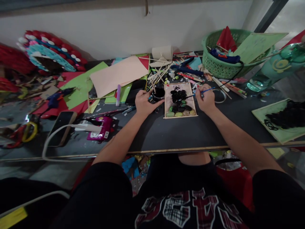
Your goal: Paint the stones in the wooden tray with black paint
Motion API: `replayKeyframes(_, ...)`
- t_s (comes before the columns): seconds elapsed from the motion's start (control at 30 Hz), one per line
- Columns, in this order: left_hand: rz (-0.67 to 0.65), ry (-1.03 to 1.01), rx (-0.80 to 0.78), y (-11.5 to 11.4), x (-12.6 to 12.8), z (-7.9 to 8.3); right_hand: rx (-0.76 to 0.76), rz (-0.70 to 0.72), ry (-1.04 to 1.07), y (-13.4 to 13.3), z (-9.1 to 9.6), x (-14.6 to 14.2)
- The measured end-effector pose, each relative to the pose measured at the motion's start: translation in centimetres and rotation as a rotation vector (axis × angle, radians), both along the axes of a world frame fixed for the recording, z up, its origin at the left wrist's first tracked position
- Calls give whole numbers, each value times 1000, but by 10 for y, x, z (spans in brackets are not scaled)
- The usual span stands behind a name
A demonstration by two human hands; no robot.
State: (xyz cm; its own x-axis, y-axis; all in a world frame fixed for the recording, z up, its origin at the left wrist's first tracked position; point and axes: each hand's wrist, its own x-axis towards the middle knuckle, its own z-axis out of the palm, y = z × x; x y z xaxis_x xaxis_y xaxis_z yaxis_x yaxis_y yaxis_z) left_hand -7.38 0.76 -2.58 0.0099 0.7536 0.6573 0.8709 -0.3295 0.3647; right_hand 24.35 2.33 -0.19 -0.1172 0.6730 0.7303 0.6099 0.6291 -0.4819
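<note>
My right hand (205, 99) pinches a thin blue paintbrush (202, 92), its dark tip reaching over a small framed panel (180, 116). On the panel sit black-coated lumps (178, 95) in the upper part and smooth green, dark and tan pebbles (178, 114) along the lower edge. My left hand (145, 103) curls round a small round jar (159, 93) of black liquid at the panel's left, with thumb and fingers on either side. The thumb tip lies close to the panel's left edge; whether it touches is unclear.
A green basket (219, 68) and a plastic bottle (269, 73) stand back right. Another panel with black pieces (281, 119) lies right. Sheets of coloured paper (119, 76), sticks and scraps cover the back. A phone (62, 128) and a purple power adapter (102, 128) with a white cable lie left.
</note>
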Motion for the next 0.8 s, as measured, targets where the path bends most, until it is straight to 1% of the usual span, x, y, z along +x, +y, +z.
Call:
replayKeyframes(0.1,-10,-2,-18,-1,0,1,-10,14,81,-2,0,-2)
replayKeyframes(0.2,-16,-5,16,0,0,0,-42,15,137,-4,1,-3)
replayKeyframes(0.3,-17,-5,39,0,0,-1,-60,6,115,-3,1,-3)
replayKeyframes(0.47,-22,5,30,2,-1,-4,-53,-21,51,-1,1,-3)
replayKeyframes(0.63,-10,31,55,2,-1,-5,-84,-29,68,1,-1,-3)
replayKeyframes(0.8,-5,35,67,0,0,-1,-91,-36,83,-1,-2,-4)
